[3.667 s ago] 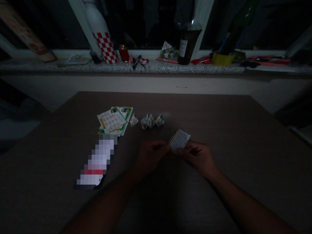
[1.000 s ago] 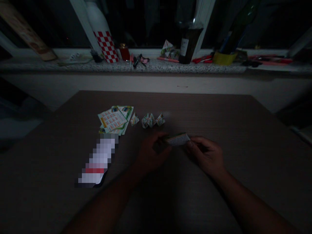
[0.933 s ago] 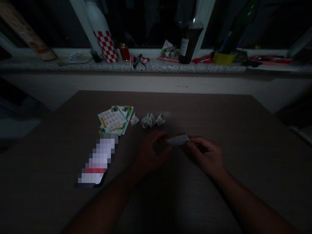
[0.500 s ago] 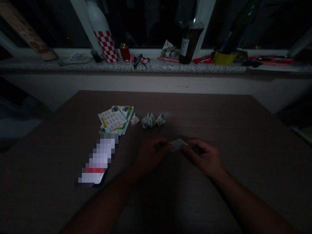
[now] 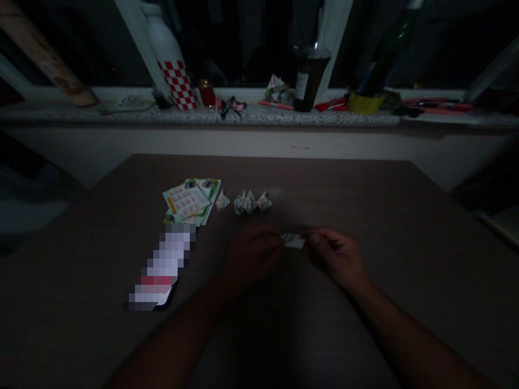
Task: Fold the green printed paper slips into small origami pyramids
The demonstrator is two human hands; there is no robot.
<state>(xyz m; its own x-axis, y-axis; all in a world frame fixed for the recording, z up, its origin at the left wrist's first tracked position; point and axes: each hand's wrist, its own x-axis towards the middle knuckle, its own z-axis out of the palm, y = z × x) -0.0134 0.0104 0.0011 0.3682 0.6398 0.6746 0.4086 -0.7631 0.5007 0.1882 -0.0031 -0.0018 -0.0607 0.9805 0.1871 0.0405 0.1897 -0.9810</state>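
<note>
A small folded piece of paper [image 5: 293,241] is held between my two hands, low over the table. My left hand [image 5: 254,253] pinches its left end, and my right hand [image 5: 335,253] grips the right corner between thumb and fingers. Dim light blurs the fingertips. Beyond my left hand stand several small folded paper shapes: a lone one [image 5: 223,201], a joined pair [image 5: 245,202] and another one [image 5: 264,201] touching or close beside the pair. To their left lies a stack of printed paper sheets [image 5: 187,202].
A phone [image 5: 162,270] with a blurred-out screen lies left of my left forearm on the wooden table [image 5: 405,216]. Along the granite windowsill [image 5: 259,115] stand a checkered bottle [image 5: 178,81], a red jar [image 5: 206,94], a dark cup [image 5: 310,81] and a green bottle [image 5: 389,54].
The folded paper has turned from a pointed, raised outline to a flatter, narrower one between my fingers. My right thumb has shifted on its corner. The camera view has moved slightly.
</note>
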